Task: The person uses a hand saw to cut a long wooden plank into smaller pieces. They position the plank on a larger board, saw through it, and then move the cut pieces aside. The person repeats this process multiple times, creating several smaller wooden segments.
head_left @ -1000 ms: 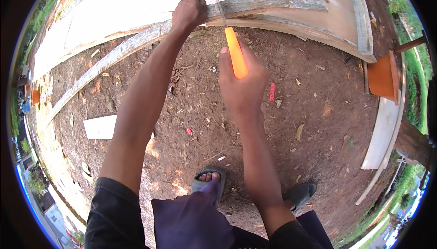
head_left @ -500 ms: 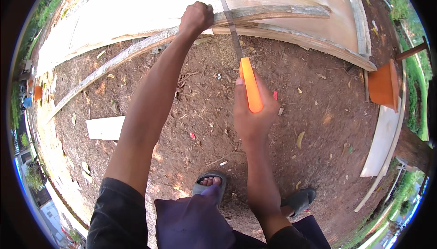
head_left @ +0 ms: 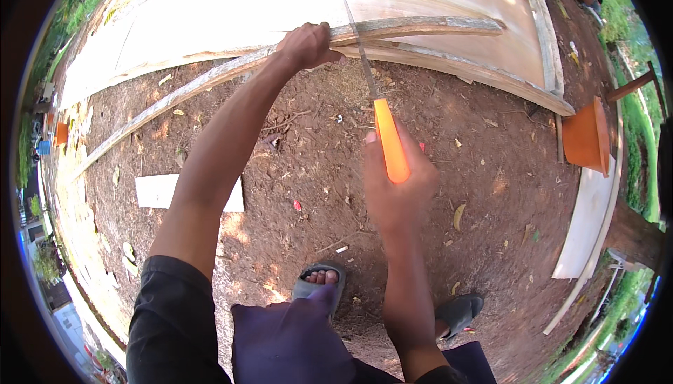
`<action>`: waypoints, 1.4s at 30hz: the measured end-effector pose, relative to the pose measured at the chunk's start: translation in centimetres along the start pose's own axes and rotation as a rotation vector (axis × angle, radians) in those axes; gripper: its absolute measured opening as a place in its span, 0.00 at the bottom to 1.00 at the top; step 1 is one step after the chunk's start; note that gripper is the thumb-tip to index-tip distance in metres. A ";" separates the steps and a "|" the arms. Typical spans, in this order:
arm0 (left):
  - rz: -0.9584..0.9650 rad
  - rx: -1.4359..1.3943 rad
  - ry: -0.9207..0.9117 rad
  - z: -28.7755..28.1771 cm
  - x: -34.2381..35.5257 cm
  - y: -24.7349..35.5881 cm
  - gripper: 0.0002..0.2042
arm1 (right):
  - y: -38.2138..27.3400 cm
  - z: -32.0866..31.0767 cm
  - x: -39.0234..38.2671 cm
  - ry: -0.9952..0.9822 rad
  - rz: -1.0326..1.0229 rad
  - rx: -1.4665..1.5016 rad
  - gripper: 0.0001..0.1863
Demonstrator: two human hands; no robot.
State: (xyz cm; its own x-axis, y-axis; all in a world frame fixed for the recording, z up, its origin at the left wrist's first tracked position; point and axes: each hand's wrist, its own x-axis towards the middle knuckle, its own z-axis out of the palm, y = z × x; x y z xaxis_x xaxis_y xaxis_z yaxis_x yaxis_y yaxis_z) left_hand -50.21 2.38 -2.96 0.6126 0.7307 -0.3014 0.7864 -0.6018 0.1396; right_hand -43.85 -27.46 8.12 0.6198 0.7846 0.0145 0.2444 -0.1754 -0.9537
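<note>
A long, bent wooden strip [head_left: 429, 27] with a rough side crosses over the front edge of a wide pale board [head_left: 224, 19]. The left part of the strip goes out past the board, over the brown ground [head_left: 329, 187].

The left hand [head_left: 306, 47] is on the middle of the strip. Its fingers are bent over the wood and hold it tight, and the thumb sticks out to the right.

The right hand [head_left: 403, 180] is on the person's side of the strip, well apart from it, and a bit blurry. It holds a saw by its orange handle [head_left: 391, 142]. The fingers look wrapped around the handle, but most of them are hidden. The thin blade [head_left: 364, 58] goes across the strip, just right of the left hand. I can't tell if it has cut into the wood.

A flat white piece [head_left: 155, 190] lies on the ground on the person's side of the strip. Past the strip's right end is an orange bucket [head_left: 587, 136]. Two dark sandals [head_left: 463, 314] are on the person's feet, well apart from the strip.
</note>
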 end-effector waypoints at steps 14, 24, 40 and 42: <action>0.037 0.007 0.179 0.1 -0.3 0.9 0.27 | 0.4 4.4 9.1 0.007 -0.070 -0.070 0.12; -0.077 -0.011 0.086 -0.5 -1.1 0.9 0.26 | 2.3 -1.8 -5.1 0.022 -0.010 -0.010 0.19; 0.024 0.048 0.208 0.3 -0.5 0.3 0.25 | 3.3 2.1 1.8 0.064 -0.054 0.086 0.15; 0.074 0.033 0.249 1.2 0.2 0.1 0.25 | 1.9 5.0 10.3 -0.004 -0.031 -0.027 0.13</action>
State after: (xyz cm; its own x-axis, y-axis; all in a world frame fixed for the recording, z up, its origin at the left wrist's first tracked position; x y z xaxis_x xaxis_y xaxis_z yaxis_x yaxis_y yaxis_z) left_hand -50.14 2.08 -4.10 0.6725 0.7385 -0.0489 0.7379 -0.6640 0.1210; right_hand -40.74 -16.70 4.99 0.6084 0.7924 0.0427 0.2834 -0.1668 -0.9444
